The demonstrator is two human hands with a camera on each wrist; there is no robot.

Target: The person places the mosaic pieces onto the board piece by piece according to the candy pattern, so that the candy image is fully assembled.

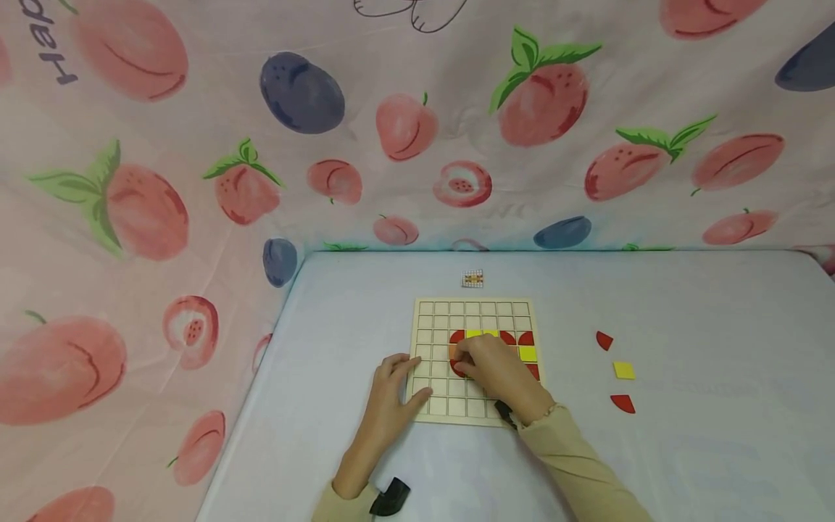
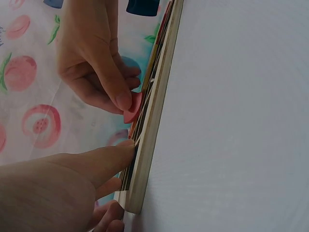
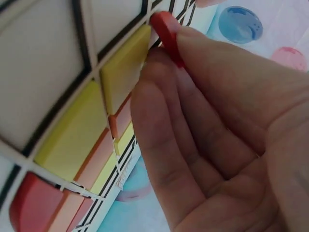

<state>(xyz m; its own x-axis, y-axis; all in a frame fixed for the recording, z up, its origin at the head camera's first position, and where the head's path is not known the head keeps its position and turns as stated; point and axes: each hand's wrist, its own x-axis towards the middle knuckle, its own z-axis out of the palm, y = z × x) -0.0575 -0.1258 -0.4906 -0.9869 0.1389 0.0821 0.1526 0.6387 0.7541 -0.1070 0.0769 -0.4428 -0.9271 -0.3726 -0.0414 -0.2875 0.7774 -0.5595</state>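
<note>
A square wooden grid board [image 1: 457, 407] lies on the table, bearing red quarter-circle tiles [image 1: 525, 338], yellow square tiles [image 1: 528, 354] and an orange tile [image 1: 453, 352]. My right hand [image 1: 499, 366] reaches over the board's middle and pinches a red quarter-circle tile [image 3: 166, 35] between thumb and fingertips, tilted at the grid beside a yellow tile [image 3: 125, 67]. At the board's left side, my left hand [image 1: 388, 399] rests with fingers fairly straight, its thumb over the near left cells. In the head view the right hand hides part of the pattern.
Right of the board lie a red quarter-circle [image 1: 604, 340], a yellow square [image 1: 623, 370] and another red piece [image 1: 623, 404]. A small printed pattern card [image 1: 472, 278] sits beyond the board's far edge. Fruit-print cloth [image 1: 398, 188] hangs behind the white table [image 1: 313, 348].
</note>
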